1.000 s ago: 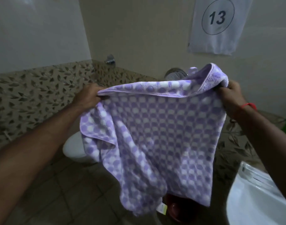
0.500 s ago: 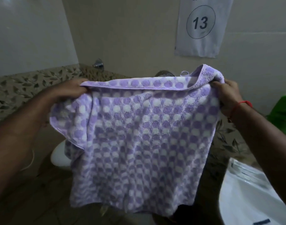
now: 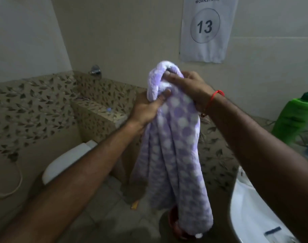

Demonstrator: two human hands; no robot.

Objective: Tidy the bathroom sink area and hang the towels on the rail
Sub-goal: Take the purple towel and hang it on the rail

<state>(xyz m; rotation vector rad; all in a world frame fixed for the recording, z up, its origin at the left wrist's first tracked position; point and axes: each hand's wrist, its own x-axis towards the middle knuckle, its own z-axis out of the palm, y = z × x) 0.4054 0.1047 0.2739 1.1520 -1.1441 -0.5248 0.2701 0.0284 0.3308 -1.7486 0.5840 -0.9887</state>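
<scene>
Both hands, the left hand (image 3: 146, 109) and right hand (image 3: 188, 86), gripped the top of the soft purple-and-white spotted towel (image 3: 172, 151), which hung bunched just left of the white sink (image 3: 251, 216), so it probably needed carrying to a rail, not in view.

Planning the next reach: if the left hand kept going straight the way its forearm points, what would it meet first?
The left hand already grips the purple towel, so that comes first. Beyond it, likely the right hand, then the wall; depth is unclear.
</scene>
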